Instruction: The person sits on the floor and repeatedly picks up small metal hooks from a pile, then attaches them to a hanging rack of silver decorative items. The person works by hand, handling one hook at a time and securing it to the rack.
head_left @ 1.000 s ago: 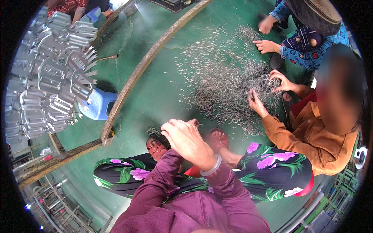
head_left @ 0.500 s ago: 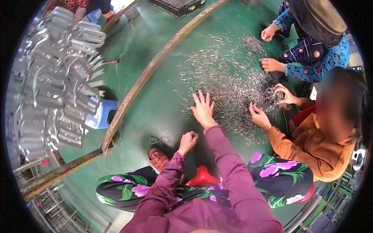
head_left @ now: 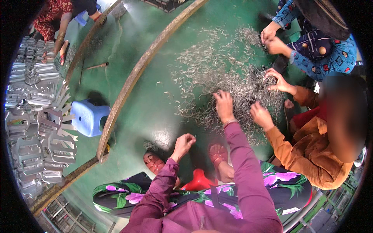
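Note:
A wide heap of small thin metal pieces [head_left: 217,73] lies on the green floor in front of me. My right hand [head_left: 224,106] is stretched out and rests palm down in the near edge of the heap, fingers curled into the pieces. My left hand [head_left: 183,143] is held back above my sandalled feet, fingers pinched together on what looks like a thin metal piece. A small cluster of the same pieces [head_left: 157,141] lies on the floor just left of that hand.
Two other people sit at the right: an orange sleeve's hands [head_left: 261,115] and a blue patterned sleeve's hands [head_left: 272,39] work in the heap. A curved rusty rail [head_left: 128,85], a blue stool [head_left: 90,117] and stacked metal stampings [head_left: 35,116] stand at the left.
My right hand has reached farther forward and dropped into the heap. My left hand stayed near my feet, and the view has tilted toward the heap.

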The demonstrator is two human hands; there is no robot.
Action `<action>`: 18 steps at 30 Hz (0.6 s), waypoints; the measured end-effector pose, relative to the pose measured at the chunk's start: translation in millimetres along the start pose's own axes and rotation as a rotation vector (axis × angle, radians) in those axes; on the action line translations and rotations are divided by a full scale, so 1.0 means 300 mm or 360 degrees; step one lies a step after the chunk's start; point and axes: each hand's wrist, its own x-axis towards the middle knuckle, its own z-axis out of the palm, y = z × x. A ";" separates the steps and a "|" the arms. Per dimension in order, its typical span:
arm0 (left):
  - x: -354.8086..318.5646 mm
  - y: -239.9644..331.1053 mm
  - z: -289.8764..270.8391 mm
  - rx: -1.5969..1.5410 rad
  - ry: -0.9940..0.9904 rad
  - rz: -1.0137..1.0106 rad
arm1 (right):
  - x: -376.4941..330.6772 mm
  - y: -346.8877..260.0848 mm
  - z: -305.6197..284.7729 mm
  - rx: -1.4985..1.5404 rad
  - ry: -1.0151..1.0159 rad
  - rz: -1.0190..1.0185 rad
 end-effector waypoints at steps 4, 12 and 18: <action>0.002 0.023 -0.019 0.0052 0.0017 0.0156 | 0.051 0.110 -0.044 0.0249 0.0139 -0.0067; -0.004 0.023 -0.076 0.0001 0.0140 -0.0086 | 0.155 0.143 -0.245 0.0350 -0.0855 0.0379; 0.014 0.041 -0.081 0.0185 0.0193 0.0068 | 0.171 0.145 -0.272 0.0324 -0.0548 0.0293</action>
